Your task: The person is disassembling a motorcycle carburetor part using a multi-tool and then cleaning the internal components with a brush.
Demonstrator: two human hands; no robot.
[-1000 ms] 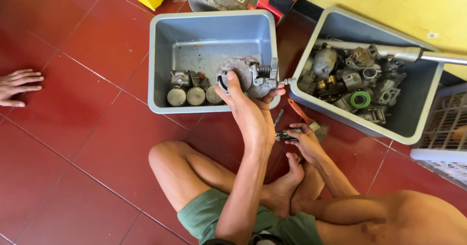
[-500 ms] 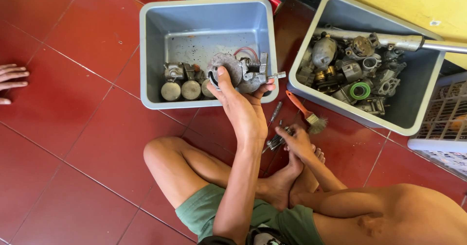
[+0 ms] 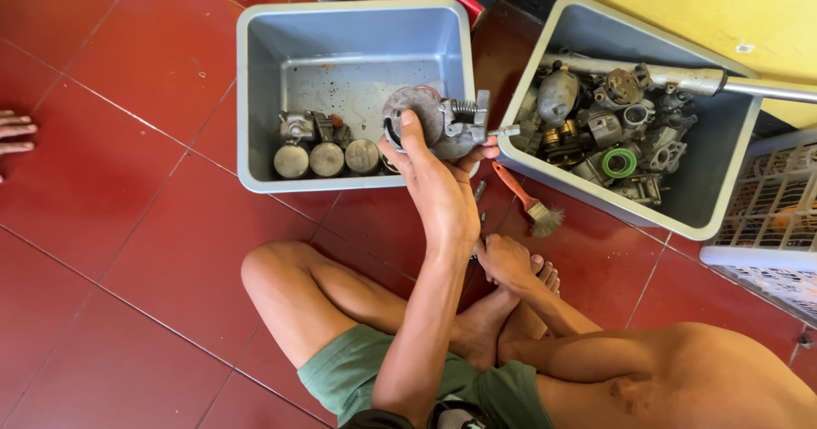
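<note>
My left hand (image 3: 436, 189) grips a grey metal carburetor (image 3: 442, 122) with a spring on its side. I hold it over the front right corner of the left grey bin (image 3: 255, 97). Inside that bin, three round-topped metal parts (image 3: 328, 158) stand in a row against the front wall. My right hand (image 3: 508, 263) lies low by my crossed feet. Its fingers curl on the end of a thin screwdriver (image 3: 479, 199) that lies on the red tile floor. My left forearm partly hides that grip.
A second grey bin (image 3: 732, 165) at the right holds several carburetor parts, a green ring (image 3: 619, 163) and a long metal tube (image 3: 681, 78). An orange-handled brush (image 3: 528, 199) lies between the bins. A white basket (image 3: 766, 225) stands far right. Another person's hand (image 3: 13, 133) rests at the left edge.
My left hand has turned the carburetor slightly, staying over the bin's corner. My right hand has drawn closer to my feet. The view has drifted, so the other person's hand sits nearer the edge.
</note>
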